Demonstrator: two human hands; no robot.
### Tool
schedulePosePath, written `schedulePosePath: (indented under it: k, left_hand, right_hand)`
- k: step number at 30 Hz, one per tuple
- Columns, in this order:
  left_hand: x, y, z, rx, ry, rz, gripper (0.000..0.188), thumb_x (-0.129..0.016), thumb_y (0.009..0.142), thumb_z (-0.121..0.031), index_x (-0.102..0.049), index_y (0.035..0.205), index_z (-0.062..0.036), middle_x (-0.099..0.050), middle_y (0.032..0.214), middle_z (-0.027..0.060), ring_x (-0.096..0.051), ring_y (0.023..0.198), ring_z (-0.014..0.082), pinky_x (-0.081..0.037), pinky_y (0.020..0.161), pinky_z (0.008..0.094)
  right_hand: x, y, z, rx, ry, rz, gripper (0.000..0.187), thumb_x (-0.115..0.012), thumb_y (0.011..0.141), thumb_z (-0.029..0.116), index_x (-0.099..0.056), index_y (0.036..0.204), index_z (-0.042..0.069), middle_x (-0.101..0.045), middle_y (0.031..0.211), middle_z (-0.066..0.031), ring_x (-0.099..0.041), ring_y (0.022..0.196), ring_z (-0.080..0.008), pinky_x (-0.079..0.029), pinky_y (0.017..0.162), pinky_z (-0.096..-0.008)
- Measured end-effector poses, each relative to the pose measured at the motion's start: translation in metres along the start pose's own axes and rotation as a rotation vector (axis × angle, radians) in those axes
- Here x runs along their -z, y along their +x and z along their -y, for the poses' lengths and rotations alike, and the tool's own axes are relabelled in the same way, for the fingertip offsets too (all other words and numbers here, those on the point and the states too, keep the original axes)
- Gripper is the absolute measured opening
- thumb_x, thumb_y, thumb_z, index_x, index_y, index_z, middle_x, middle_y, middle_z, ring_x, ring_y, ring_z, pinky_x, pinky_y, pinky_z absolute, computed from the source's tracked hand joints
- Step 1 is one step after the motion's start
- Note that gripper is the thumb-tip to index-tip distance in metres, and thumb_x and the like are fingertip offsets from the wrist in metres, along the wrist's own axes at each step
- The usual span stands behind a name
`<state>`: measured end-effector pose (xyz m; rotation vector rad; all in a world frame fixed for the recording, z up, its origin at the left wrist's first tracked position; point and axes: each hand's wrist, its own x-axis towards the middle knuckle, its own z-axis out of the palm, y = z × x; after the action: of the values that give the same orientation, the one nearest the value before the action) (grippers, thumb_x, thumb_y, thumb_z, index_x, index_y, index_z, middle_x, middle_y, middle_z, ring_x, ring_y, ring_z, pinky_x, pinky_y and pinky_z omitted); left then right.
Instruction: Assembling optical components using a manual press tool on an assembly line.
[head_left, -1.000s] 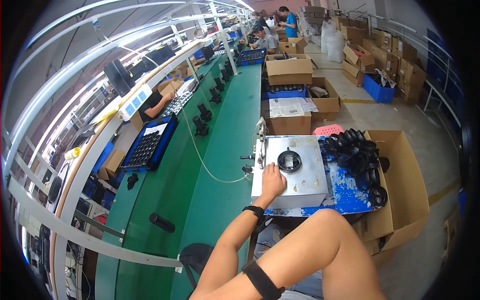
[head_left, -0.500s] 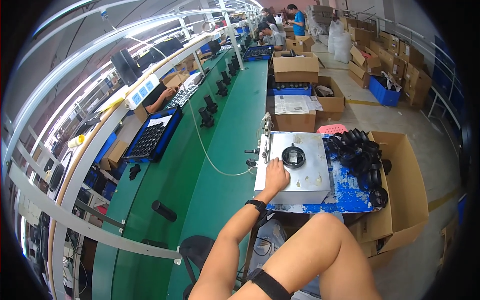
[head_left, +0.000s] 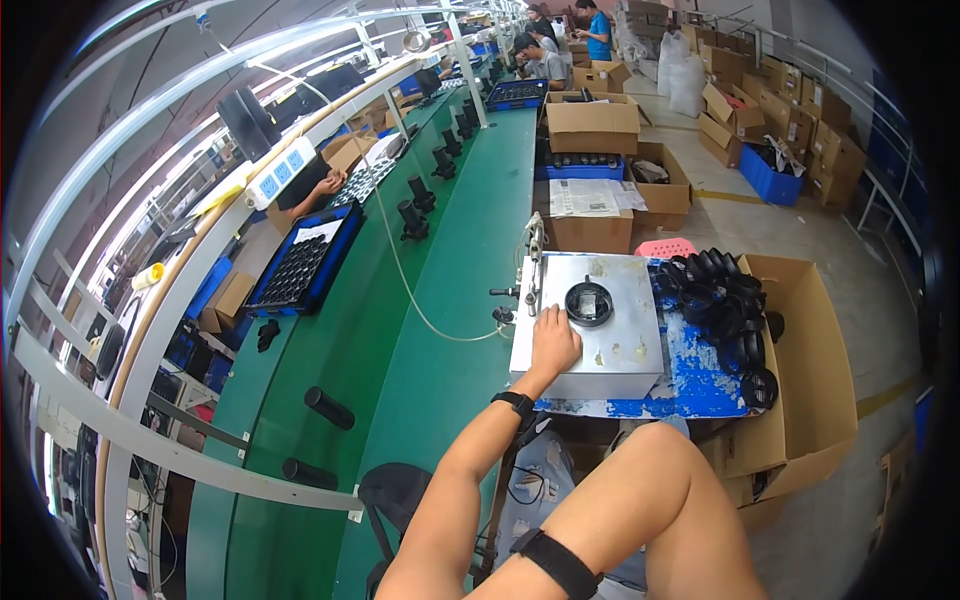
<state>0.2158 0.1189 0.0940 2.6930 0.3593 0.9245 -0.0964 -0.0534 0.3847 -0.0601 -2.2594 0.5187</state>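
My left hand [head_left: 555, 345] rests on the left part of a silver metal box fixture [head_left: 625, 350], palm down with its fingers stretched out and nothing visible in them. Just right of the fingertips, a round black ring-shaped part [head_left: 588, 302] sits on top of the box. A metal toggle clamp [head_left: 535, 240] with thin tubing stands along the box's left edge, beyond my fingers. My right arm is bent, and its black-banded wrist runs off the lower edge, so my right hand is out of sight.
Black round parts [head_left: 715, 300] are heaped on the worn blue board [head_left: 690, 385], beside an open cardboard box [head_left: 815, 370]. On the left runs a green conveyor bench [head_left: 455, 300] with black cylinders [head_left: 328, 408] and a blue tray [head_left: 310, 255]. Other people work farther along.
The view has tipped slightly, so the fixture appears a little higher. My left fingers have straightened somewhat on the box. The black ring part stays in place.
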Motion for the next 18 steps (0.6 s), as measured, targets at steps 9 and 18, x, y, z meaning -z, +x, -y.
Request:
schedulePosePath:
  k: [9, 18]
  left_hand:
    - [-0.001, 0.000, 0.003, 0.007, 0.000, 0.011, 0.040, -0.056, 0.077, -0.015, -0.053, 0.109, 0.0082, -0.052, 0.122, 0.0253, -0.047, 0.118, 0.0394, -0.038, 0.099, 0.0467]
    - [0.000, -0.001, 0.003, 0.013, 0.002, 0.012, 0.040, -0.056, 0.076, -0.014, -0.053, 0.109, 0.0078, -0.052, 0.123, 0.0252, -0.046, 0.119, 0.0392, -0.038, 0.099, 0.0465]
  right_hand:
    - [-0.003, 0.002, 0.003, 0.045, -0.150, -0.147, 0.052, -0.056, 0.085, 0.053, -0.063, 0.069, 0.004, -0.062, 0.071, -0.0110, -0.059, 0.066, -0.0268, -0.046, 0.057, -0.0372]
    - [0.007, -0.003, -0.003, 0.089, -0.025, -0.100, 0.023, -0.054, 0.083, 0.026, -0.064, 0.076, 0.006, -0.062, 0.071, -0.0104, -0.063, 0.068, -0.0296, -0.051, 0.057, -0.0416]
